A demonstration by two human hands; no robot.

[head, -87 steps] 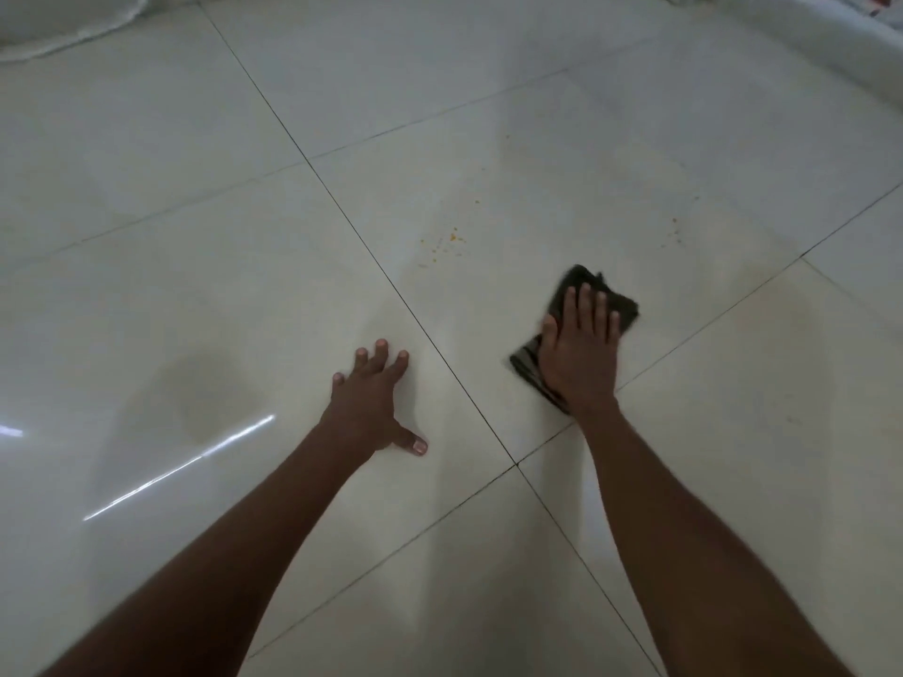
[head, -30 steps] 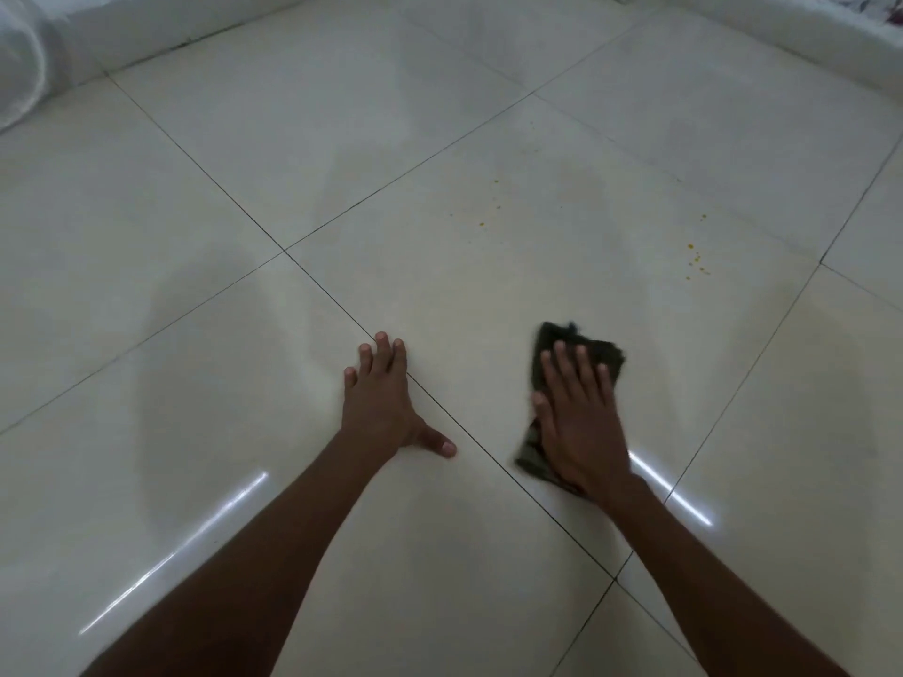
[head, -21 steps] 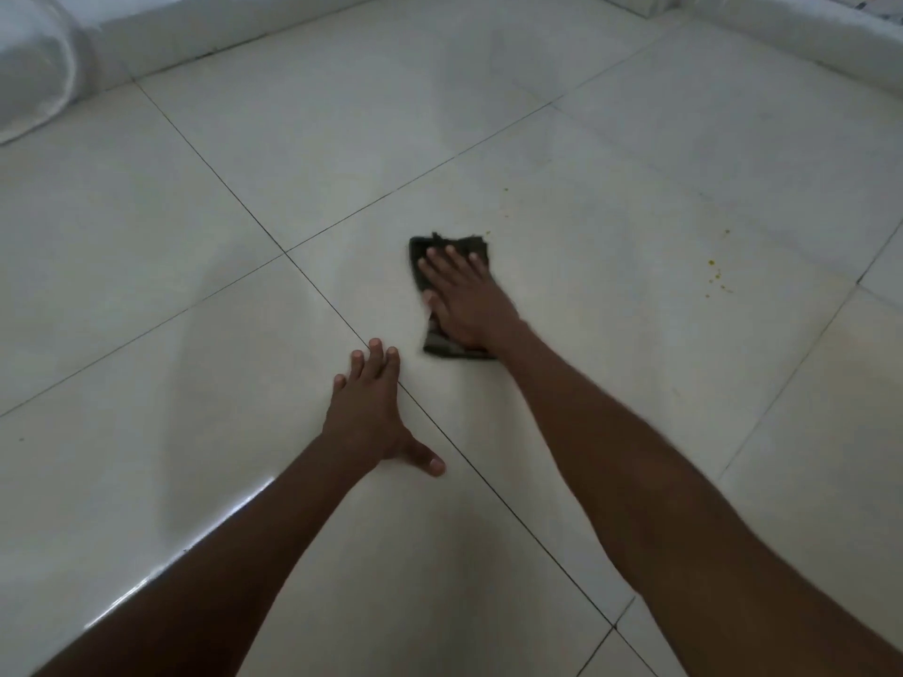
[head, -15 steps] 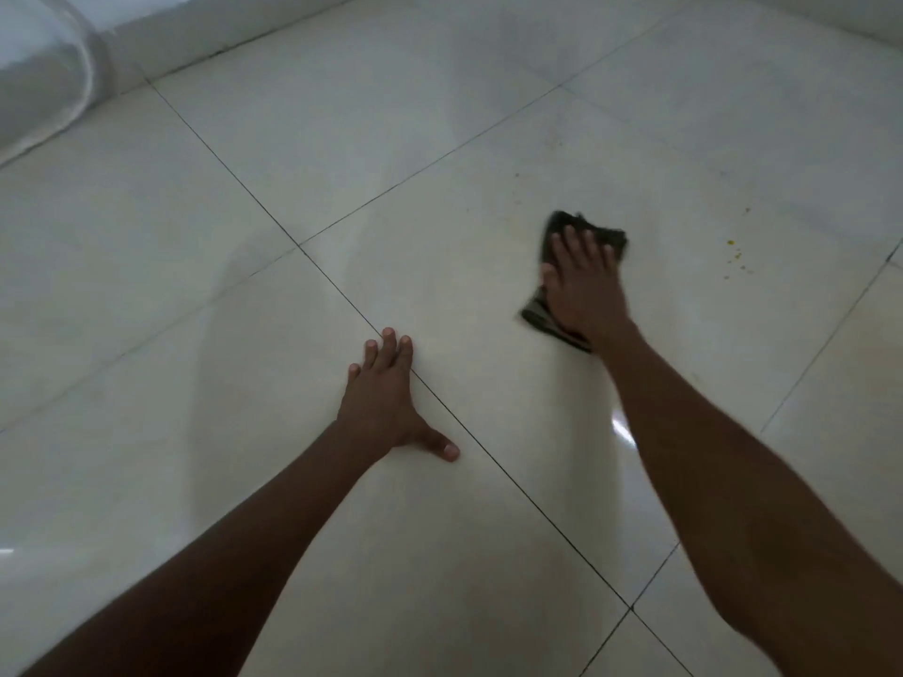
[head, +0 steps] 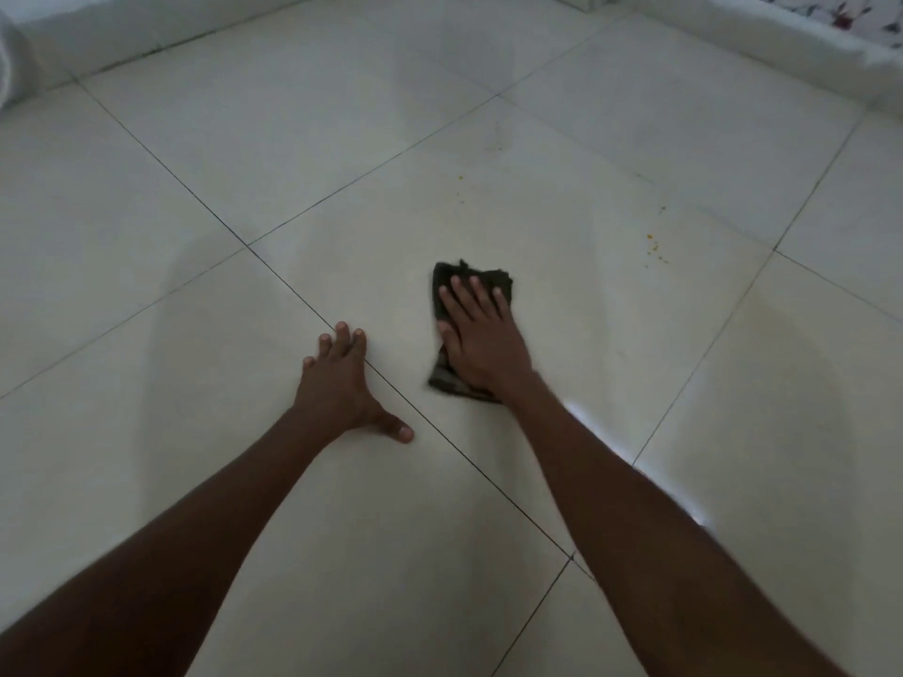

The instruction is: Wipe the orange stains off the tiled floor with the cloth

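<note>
Nearest the camera, the left hand (head: 337, 383) lies flat on the pale glossy tiled floor (head: 195, 310). Beyond, the right hand (head: 481, 342) presses flat-fingered the dark folded cloth (head: 452, 278), long axis pointing away. Farther off: scattered orange stains (head: 654, 246).

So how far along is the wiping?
Done: nothing I can confirm. In hand: right hand presses the cloth flat on the tile; left hand braces on the floor. Left: orange specks ahead and to the right, both untouched.
</note>
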